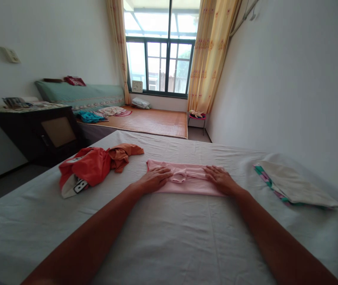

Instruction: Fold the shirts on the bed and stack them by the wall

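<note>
A pink shirt (192, 189), folded into a long flat rectangle, lies crosswise on the white bed sheet (171, 237). Its round collar shows near the middle of the upper layer. My left hand (157, 177) rests flat on the shirt's left part, with the fingers stretched out. On the right part my right hand (219, 179) also lies flat, fingers extended. Neither hand grips the cloth; both palms press on its top.
Left on the sheet is a crumpled red shirt (88, 166) beside a brown-orange garment (121, 154). A folded white cloth with a coloured edge (296, 182) lies at right. Beyond stand a mat-covered bed (157, 120), a dark cabinet (32, 130) and a small stool (197, 116).
</note>
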{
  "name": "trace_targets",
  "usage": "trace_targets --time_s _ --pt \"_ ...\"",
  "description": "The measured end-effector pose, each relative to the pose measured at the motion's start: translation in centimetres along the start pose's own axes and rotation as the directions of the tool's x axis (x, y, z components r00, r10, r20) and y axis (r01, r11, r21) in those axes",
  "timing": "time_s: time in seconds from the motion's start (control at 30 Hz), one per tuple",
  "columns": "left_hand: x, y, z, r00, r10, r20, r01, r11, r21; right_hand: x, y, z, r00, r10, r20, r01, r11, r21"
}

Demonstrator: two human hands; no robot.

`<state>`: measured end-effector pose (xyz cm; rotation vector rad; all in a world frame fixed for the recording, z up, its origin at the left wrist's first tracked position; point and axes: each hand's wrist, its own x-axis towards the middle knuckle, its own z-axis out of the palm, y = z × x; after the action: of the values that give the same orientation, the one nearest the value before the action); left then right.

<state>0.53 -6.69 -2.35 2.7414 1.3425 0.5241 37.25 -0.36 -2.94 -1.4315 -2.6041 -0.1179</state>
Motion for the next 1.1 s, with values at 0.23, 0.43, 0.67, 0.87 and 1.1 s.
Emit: trace_targets --time_s 0.23,0.43,0.67,0.87,1.1 --pt "-0.2 -0.3 0.1 1.000 0.000 0.024 0.001 0.999 -0.042 -1.4 3.2 2.0 0.923 0.383 -0.022 -0.384 0.922 -0.040" --pt "-0.4 -0.3 0.2 1.000 0.016 0.010 -0.016 1.000 -0.025 -2.5 4.1 -0.5 0.844 0.536 0.033 -0.536 0.844 0.015" --pt "-0.7 0.4 -0.1 1.000 0.020 0.021 -0.020 1.000 -0.006 -2.0 4.6 -1.4 0.885 0.400 0.239 -0.445 0.877 0.180" --pt "-0.5 -0.1 -1.9 0.975 -0.186 -0.123 0.163 0.971 -0.176 0.7 -1.1 -3.9 0.885 0.466 0.002 -0.348 0.658 0.667" --pt "0.1 -0.2 -3.4 0.861 -0.508 -0.009 0.285 0.498 -0.819 6.9 -14.8 -5.2 0.955 0.296 0.020 -0.118 0.318 0.941"
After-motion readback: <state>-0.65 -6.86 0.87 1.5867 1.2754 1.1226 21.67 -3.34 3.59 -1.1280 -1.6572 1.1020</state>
